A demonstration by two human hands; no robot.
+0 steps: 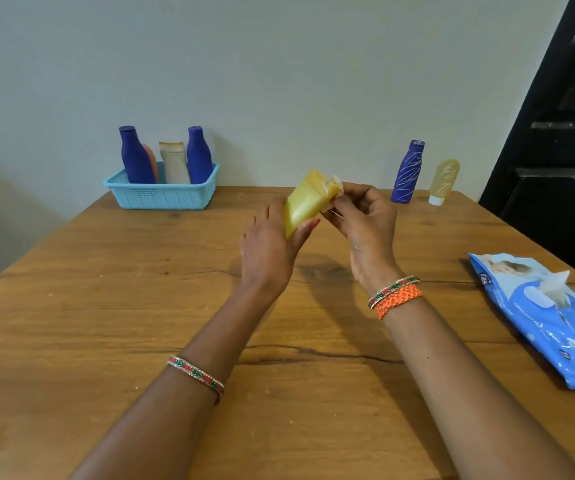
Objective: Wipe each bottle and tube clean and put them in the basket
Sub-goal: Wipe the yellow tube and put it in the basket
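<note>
I count four containers standing in the light blue basket point(161, 195) at the upper left of the frame: two blue bottles point(136, 157) at either end, one cream tube point(174, 162) between them, and one orange tube point(151, 161) mostly hidden behind the left blue bottle. Two more wait on the tabletop point(106, 306) at the upper right: one blue bottle with white scribbles point(407, 173) and, just beside it, one pale yellow tube with scribbles point(444, 181) standing on its white cap. One yellow tube point(305, 202) is in the middle of the frame, held above the tabletop and tilted up to the right; it looks translucent yellow with white streaks near its upper end. My left hand point(267, 247) cradles its lower part, fingers and thumb curled round it. My right hand point(365, 223) pinches a small white wipe point(336, 183) against the tube's upper end, fingers clamped together on it. One blue wipes pack point(549, 323) lies at the right edge with a wipe poking out.
</note>
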